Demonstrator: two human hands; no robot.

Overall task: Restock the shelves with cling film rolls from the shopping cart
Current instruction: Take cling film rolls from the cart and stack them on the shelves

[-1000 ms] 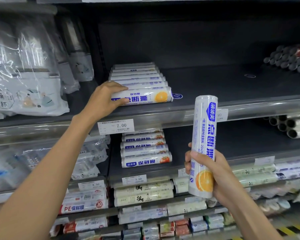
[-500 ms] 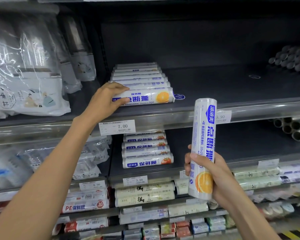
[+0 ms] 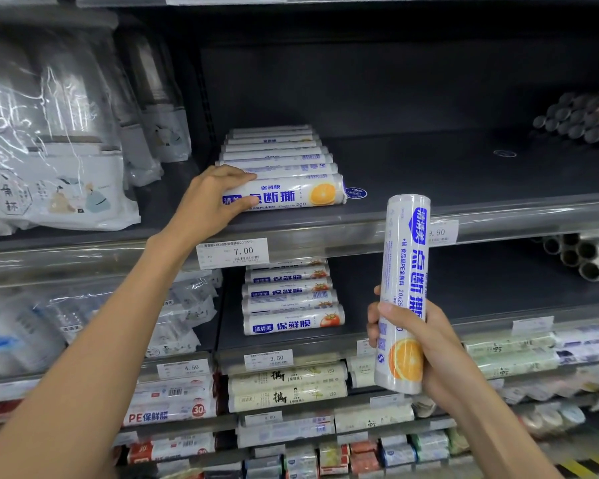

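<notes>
As left hand (image 3: pixel 206 202) grips edge roll (image 3: pixel 291 195), right hand (image 3: pixel 440 344), upright roll (image 3: pixel 403 271)

Held roll (image 3: pixel 404 292): white w/ blue text, orange slice pic; shelf (image 3: pixel 446 174) dk grey.

**Materials and finishes: cling film bay**

Roll (image 3: pixel 407 257) in my right hand (image 3: pixel 440 347): smooth, glossy printed plastic wrap. Front roll (image 3: pixel 291 197) under my left hand (image 3: pixel 210 205): same glossy film. Shelf deck (image 3: pixel 446 178) beyond that grip: matt, dark. Edge strip (image 3: pixel 343 236) below it: clear shiny plastic. Price ticket (image 3: pixel 234 252): paper.
</notes>
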